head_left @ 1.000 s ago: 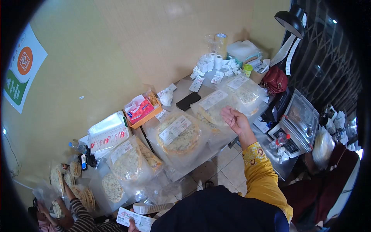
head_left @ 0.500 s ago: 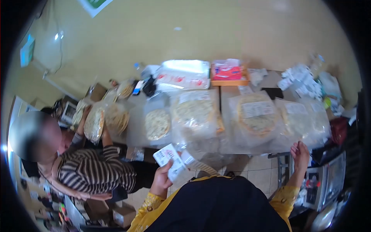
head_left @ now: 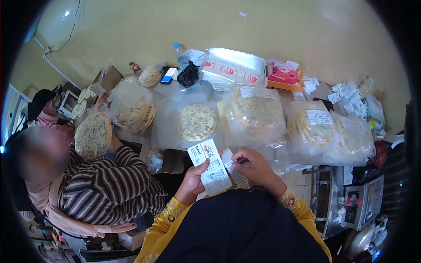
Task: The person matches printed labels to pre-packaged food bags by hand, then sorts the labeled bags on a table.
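Note:
My left hand (head_left: 192,180) is closed on a white printed label card (head_left: 212,175) marked "Beef", thumb across its face. Beside it, my right hand (head_left: 261,170) pinches the edge of a narrow label strip (head_left: 237,175), which hangs behind and right of the card. Just beyond my hands on the table, a pizza (head_left: 197,122) lies in a clear plastic bag. To its right is a stack of bagged pizzas (head_left: 254,111) with a paper label on top. Farther right are more labelled bagged pizzas (head_left: 318,125).
At left, a person in a striped top (head_left: 105,179) holds a bagged pizza (head_left: 93,136) near a pizza stack (head_left: 131,111). Along the wall stand a phone (head_left: 168,75), a black bag (head_left: 188,75), a printed plastic pack (head_left: 232,65), an orange box (head_left: 285,82) and crumpled papers (head_left: 348,96).
My right hand has moved left from the table's right edge and now pinches the label strip beside the card. The view has shifted, and the person's held pizza now faces up more.

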